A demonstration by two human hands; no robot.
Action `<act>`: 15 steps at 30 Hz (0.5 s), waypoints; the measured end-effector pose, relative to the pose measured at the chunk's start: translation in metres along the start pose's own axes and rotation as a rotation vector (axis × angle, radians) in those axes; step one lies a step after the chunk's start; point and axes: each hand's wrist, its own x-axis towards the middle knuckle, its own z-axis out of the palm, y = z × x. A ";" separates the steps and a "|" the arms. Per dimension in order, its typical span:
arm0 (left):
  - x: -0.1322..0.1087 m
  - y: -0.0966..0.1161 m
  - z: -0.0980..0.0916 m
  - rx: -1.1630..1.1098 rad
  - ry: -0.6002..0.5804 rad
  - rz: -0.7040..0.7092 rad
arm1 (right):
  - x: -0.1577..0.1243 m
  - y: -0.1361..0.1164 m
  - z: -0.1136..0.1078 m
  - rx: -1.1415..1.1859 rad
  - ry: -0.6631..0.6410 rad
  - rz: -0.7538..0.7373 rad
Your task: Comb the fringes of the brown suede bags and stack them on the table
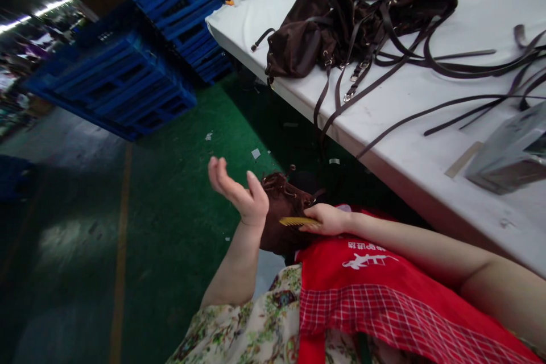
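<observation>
My left hand (239,189) is raised palm-up with fingers spread, holding nothing, just left of a dark brown bag (284,213) resting on my lap. My right hand (326,219) lies on that bag and pinches a yellow comb (298,221) against it. I wear a red apron (384,290) over floral sleeves. The bag's lower part is hidden behind my left wrist and the apron.
A white table (426,96) stands to the right with more brown bags (341,23) and several long dark straps (447,68); a grey box (512,153) sits near its edge. Blue plastic pallets (128,74) are stacked on the green floor (191,182) at the upper left.
</observation>
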 end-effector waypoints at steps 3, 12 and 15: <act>0.005 0.028 0.005 -0.230 -0.706 0.251 | -0.003 -0.013 -0.010 -0.124 0.001 -0.037; -0.011 -0.001 0.087 -0.193 -1.813 -0.165 | -0.027 -0.003 -0.071 -0.011 -0.064 0.020; 0.007 0.000 0.096 -0.185 -1.744 -0.374 | -0.027 0.009 -0.103 0.112 -0.004 0.047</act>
